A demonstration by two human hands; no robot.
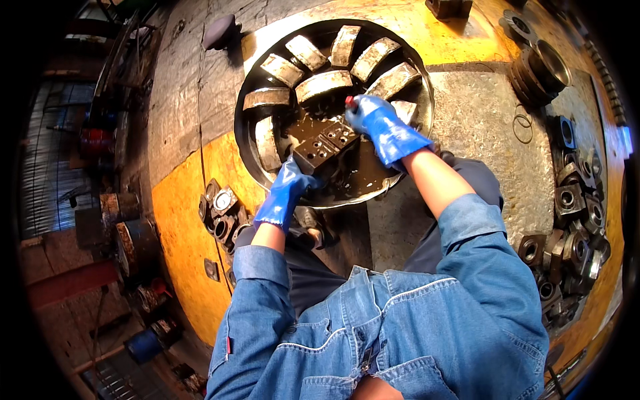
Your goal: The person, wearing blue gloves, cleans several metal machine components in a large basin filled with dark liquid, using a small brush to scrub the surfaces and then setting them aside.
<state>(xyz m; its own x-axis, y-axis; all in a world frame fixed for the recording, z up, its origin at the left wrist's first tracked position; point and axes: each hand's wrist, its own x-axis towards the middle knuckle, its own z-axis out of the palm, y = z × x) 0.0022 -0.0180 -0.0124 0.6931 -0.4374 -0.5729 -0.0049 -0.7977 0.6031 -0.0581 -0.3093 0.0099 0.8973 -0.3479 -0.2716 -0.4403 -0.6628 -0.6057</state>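
A wide round metal pan (238,127) with dark, wet liquid stands in front of me. My left hand (290,185), in a blue rubber glove, is closed on the near left edge of a dark metal block (315,154) with several round holes, held tilted over the liquid. At the block's right end is my right hand (375,120), also gloved in blue. Its fingers are wrapped round a tool with a red end (349,101); the rest of that tool is hidden by the glove. Several curved metal segments (323,85) lie round the pan's far side.
Square metal parts with round bores (569,199) are heaped at the right. A smaller pile of similar parts (223,200) lies left of the pan. Metal rings (523,127) and a hollow cylinder (552,63) rest at the far right. A dark rounded object (220,32) sits far left.
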